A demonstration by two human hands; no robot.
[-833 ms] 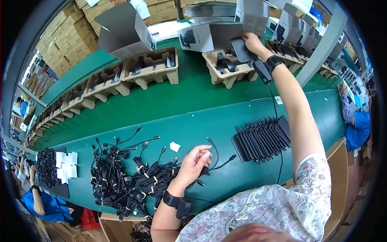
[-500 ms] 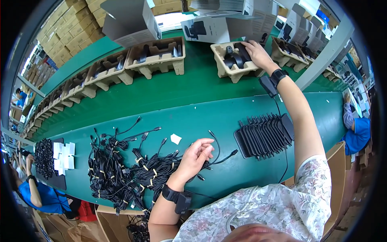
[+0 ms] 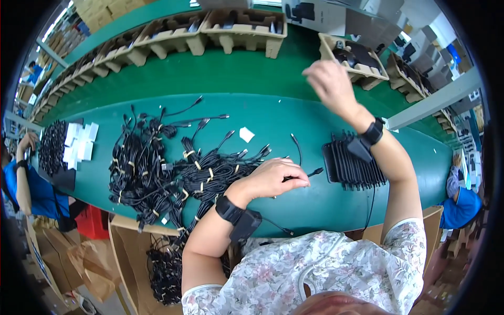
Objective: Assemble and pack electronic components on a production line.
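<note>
My left hand [image 3: 274, 179] hovers at the right end of a heap of black cables [image 3: 205, 176], its fingers curled and thumb against them. Whether a cable is inside it is hidden; a cable plug [image 3: 317, 171] lies just past the fingertips. My right hand [image 3: 332, 88], blurred, is raised in front of a moulded pulp tray [image 3: 362, 73] with black parts [image 3: 362, 54]. Its fingers stretch leftward and nothing shows in them. Below my right wrist lies a row of slim black parts [image 3: 353, 165] with small tips, partly covered by the wristband device.
A line of pulp trays [image 3: 239, 35] runs along the far side, with printed boxes [image 3: 317, 16] behind. A grey post [image 3: 436, 100] stands at right. A white scrap [image 3: 246, 134] lies on the green table. Co-workers in blue [image 3: 37, 184] are at both sides. An open carton [image 3: 123, 247] sits below the edge.
My right hand has come off the tray and moved toward me. My left hand has turned palm down, fingers curling. The whole view has shifted, moving the far trays up and rightward.
</note>
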